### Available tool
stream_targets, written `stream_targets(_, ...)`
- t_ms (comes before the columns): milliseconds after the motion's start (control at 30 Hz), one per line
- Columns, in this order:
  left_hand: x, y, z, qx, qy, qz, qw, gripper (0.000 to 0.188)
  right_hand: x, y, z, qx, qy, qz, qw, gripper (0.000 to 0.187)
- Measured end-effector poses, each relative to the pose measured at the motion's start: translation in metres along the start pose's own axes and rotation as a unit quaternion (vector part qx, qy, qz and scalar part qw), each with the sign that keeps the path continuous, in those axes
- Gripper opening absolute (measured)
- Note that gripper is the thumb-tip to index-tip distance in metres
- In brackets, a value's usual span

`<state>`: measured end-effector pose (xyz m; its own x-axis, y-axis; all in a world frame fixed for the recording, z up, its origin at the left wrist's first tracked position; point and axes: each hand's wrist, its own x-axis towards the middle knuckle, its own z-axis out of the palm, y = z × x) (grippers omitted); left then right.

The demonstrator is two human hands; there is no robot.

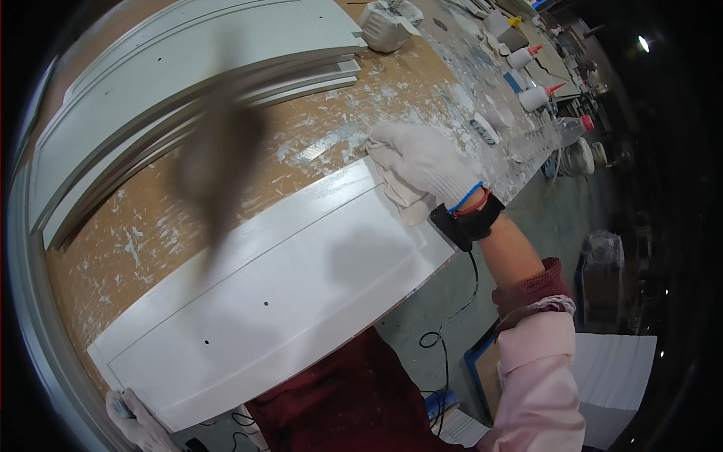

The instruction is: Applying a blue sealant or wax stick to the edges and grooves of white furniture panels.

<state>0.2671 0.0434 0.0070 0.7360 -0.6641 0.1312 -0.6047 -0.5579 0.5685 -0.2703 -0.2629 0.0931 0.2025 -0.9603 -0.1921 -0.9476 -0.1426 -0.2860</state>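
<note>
Long, smooth white panel (pixel 301 264): right white-gloved hand (pixel 422 158) grasps beige fabric cloth (pixel 410 207); left white-gloved hand (pixel 139 423), grip indiscernible; uneven pressing could skew it.

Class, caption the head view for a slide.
Gloved right hand with a cloth at one end of a white panel; gloved left hand at the other.

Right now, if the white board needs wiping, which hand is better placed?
Probably the right hand: it holds a cloth at the board's right end. The left hand is at the board's lower left corner, with no cloth showing there, so it seems better placed for steadying.
</note>
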Motion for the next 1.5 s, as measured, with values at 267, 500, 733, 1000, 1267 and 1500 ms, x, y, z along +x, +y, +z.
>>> stream_targets(267,-0.004,0.019,0.005,0.010,-0.002,0.007,1.000,0.044,0.002,0.016,0.006,0.070,0.027,-0.003,0.997,0.030)
stream_targets(500,-0.006,0.019,0.010,0.008,-0.002,0.004,1.000,0.041,0.001,0.023,0.016,0.125,0.041,0.049,0.990,0.036)
stream_targets(733,-0.012,0.028,0.003,-0.020,0.035,0.011,0.999,0.041,0.001,0.001,0.001,0.032,0.008,0.040,0.999,0.038)
stream_targets(1000,-0.012,0.031,0.006,0.015,0.017,-0.003,1.000,0.033,-0.022,0.034,0.008,0.369,0.076,0.128,0.917,0.030)
stream_targets(1267,-0.009,0.029,0.005,0.003,0.017,-0.002,1.000,0.037,-0.047,0.008,0.010,0.210,0.088,0.083,0.970,0.034)
stream_targets(1500,-0.008,0.022,0.005,-0.005,0.010,0.013,1.000,0.039,-0.032,0.008,0.013,0.107,0.016,0.082,0.991,0.032)
